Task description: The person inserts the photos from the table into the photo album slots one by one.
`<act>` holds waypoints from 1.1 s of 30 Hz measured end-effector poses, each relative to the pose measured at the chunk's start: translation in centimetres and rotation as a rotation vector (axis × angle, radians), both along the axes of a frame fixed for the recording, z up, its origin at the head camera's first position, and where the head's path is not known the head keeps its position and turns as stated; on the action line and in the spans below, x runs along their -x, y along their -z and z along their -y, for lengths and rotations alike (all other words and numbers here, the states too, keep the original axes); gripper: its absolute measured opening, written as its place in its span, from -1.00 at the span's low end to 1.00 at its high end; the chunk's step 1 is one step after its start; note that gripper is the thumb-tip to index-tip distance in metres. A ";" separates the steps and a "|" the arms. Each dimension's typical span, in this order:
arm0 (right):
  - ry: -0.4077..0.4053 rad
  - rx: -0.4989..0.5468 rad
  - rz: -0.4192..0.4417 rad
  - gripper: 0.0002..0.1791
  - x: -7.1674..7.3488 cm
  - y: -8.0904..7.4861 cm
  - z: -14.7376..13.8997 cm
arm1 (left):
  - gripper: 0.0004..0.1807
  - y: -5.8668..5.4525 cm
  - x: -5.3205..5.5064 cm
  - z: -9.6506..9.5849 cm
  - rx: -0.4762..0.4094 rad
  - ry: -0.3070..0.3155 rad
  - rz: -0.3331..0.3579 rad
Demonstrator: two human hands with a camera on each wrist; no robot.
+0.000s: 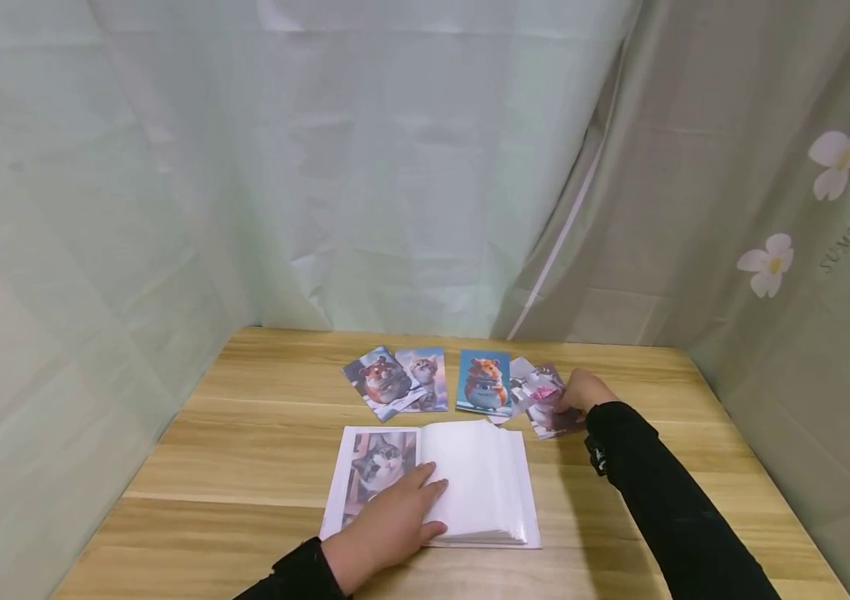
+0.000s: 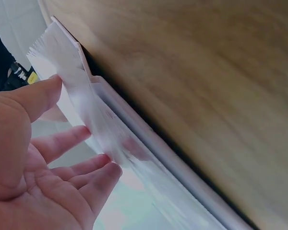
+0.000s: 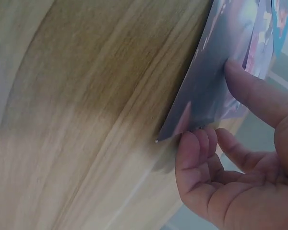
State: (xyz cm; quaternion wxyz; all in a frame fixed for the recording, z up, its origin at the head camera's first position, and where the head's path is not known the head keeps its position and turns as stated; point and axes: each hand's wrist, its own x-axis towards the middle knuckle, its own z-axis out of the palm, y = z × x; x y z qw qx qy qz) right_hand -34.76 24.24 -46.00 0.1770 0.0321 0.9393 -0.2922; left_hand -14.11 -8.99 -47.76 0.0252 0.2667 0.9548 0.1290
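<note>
A white photo album [image 1: 462,479] lies spread on the table, with a grey-and-white cat picture [image 1: 380,462] in its left page and a blank white right page. My left hand [image 1: 395,517] rests across the middle of the album, fingers extended; in the left wrist view its fingertips [image 2: 113,170] touch the clear page sleeves [image 2: 81,96]. Farther right, my right hand [image 1: 586,392] pinches the edge of a photo card [image 1: 548,417]. In the right wrist view the thumb [image 3: 245,84] lies on top of this card [image 3: 206,81], with curled fingers [image 3: 197,148] at its edge.
Left of the pinched card, a blue hamster card [image 1: 483,382] partly overlaps other pictures. Two more cards, a hamster one [image 1: 383,379] and a kitten one [image 1: 425,375], overlap behind the album. Pale curtains [image 1: 425,167] hang around the wooden table [image 1: 245,467].
</note>
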 end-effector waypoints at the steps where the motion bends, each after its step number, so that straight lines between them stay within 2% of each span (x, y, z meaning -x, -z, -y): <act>1: 0.005 -0.002 0.000 -0.74 -0.1 0.0 0.0 | -0.36 0.0 0.0 0.0 0.001 0.002 -0.006; 8: 0.075 0.019 -0.005 -0.71 -0.1 0.6 -0.5 | -0.37 -0.1 0.2 -0.6 -0.009 -0.006 -0.024; 17: 0.049 0.116 -0.078 -0.73 -0.3 1.6 -1.7 | -0.37 0.0 0.2 -1.2 -0.016 -0.010 -0.024; 22: 0.020 0.124 -0.094 -0.62 -0.6 1.8 -2.7 | -0.37 0.2 0.1 -1.2 -0.026 -0.012 -0.008; 24: 0.021 0.150 -0.088 -0.65 -1.0 1.7 -3.2 | -0.38 0.2 0.1 -1.3 -0.026 -0.008 -0.004; 29: 0.064 0.222 -0.077 -0.87 -2.3 1.3 -4.8 | -0.38 0.2 0.1 -1.4 0.000 0.003 -0.010; 33: 0.064 0.229 -0.068 -0.90 -2.9 0.8 -6.6 | -0.38 0.2 0.0 -1.4 0.016 0.004 -0.029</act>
